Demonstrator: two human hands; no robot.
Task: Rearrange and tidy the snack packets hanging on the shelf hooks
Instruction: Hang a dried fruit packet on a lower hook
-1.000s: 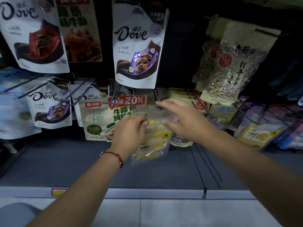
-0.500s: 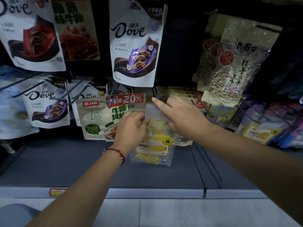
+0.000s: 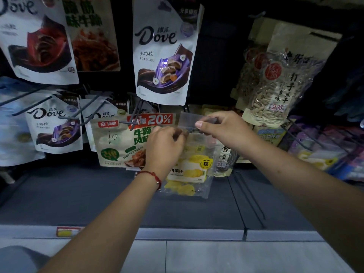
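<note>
A clear packet of yellow dried pineapple (image 3: 190,170) hangs upright in the middle of the lower hook row. My left hand (image 3: 165,148) grips its upper left part, fingers curled at the packet's top. My right hand (image 3: 222,129) pinches the clear header strip at the packet's top right, close to a dark hook whose tip is hidden by my fingers. Left of it hangs a beige packet with a red 20% banner (image 3: 120,140) on a hook; my left hand covers its right side.
Dove chocolate pouches hang above (image 3: 164,54) and to the lower left (image 3: 55,125). A bag of seeds (image 3: 275,91) hangs upper right, more packets (image 3: 323,152) on wire hooks far right. A dark shelf base (image 3: 98,198) lies below, with a price tag (image 3: 67,231) on its edge.
Both hands raised the pineapple packet's top toward the hook row. The packet turned from tilted to hanging upright, and my right hand now pinches its header strip.
</note>
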